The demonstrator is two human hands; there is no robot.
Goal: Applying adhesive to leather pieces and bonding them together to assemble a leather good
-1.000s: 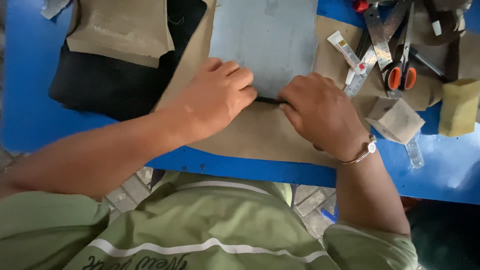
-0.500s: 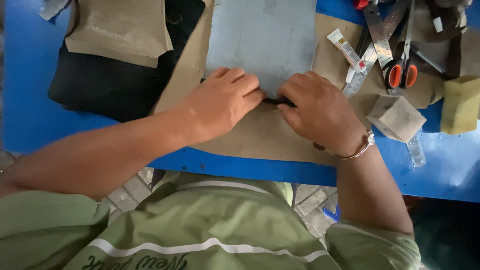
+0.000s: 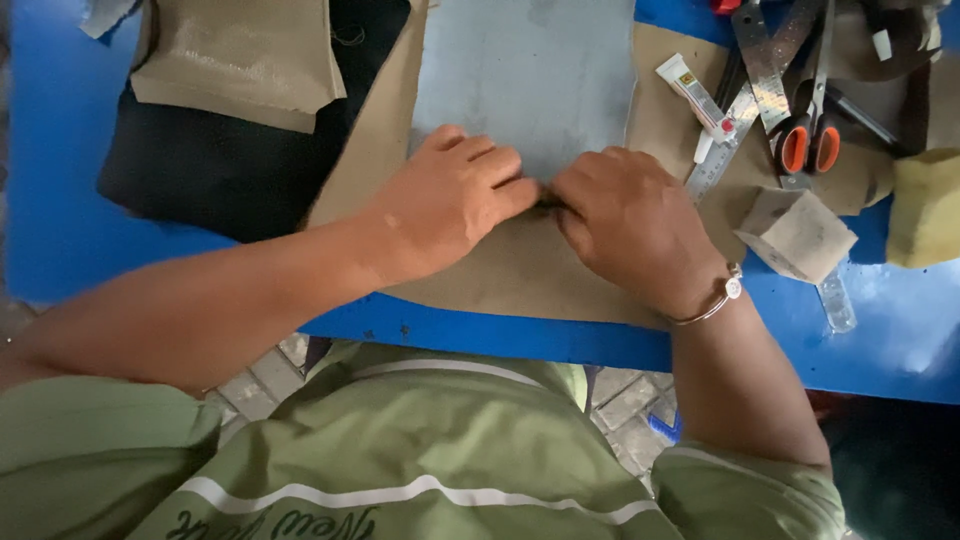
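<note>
My left hand (image 3: 445, 205) and my right hand (image 3: 625, 220) meet fingertip to fingertip at the near edge of a grey sheet (image 3: 525, 75). Both press on a thin dark strip (image 3: 547, 207) that runs along that edge; only a sliver of it shows between the fingers. The grey sheet lies on brown paper (image 3: 510, 275) spread over the blue table (image 3: 60, 200). A metal bracelet is on my right wrist.
Black fabric (image 3: 220, 165) with a tan folded piece (image 3: 240, 60) on it lies at the left. At the right are a small glue tube (image 3: 697, 98), metal rulers (image 3: 760, 60), orange-handled scissors (image 3: 810, 140), a brown block (image 3: 797, 233) and a yellow sponge (image 3: 925, 210).
My hands have drawn closer together along the sheet's near edge, so the dark strip is now almost fully covered by the fingers.
</note>
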